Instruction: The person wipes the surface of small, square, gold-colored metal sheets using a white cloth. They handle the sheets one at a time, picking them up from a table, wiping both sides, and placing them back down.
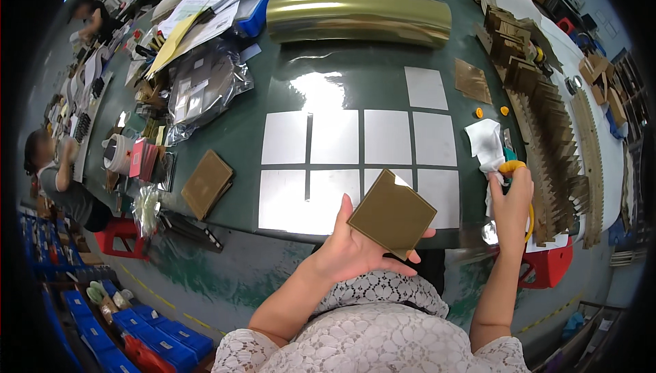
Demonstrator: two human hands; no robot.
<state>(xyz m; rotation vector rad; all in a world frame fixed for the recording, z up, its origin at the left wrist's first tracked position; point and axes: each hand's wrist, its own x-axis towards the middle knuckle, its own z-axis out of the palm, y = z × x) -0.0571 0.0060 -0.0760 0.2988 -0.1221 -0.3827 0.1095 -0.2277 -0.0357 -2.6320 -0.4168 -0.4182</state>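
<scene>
My left grip [359,253] holds a square olive-brown panel [393,214], lower centre; my right grip [514,194] meets a crumpled white cloth [484,142] at right, whether clenched I can't tell. Rectangular white sheets [388,137] already lie in rows; the panel isn't among them.

9 pale square sheets [434,139] show, 1 of them partly hidden behind 1 held brown square panel [393,214]. There are 1 gold roll [359,19], 2 orange caps [479,113], 1 white cloth [484,141] and 2 red stools [121,238]. At the far left, 2 co-workers [67,195] are in view.
</scene>
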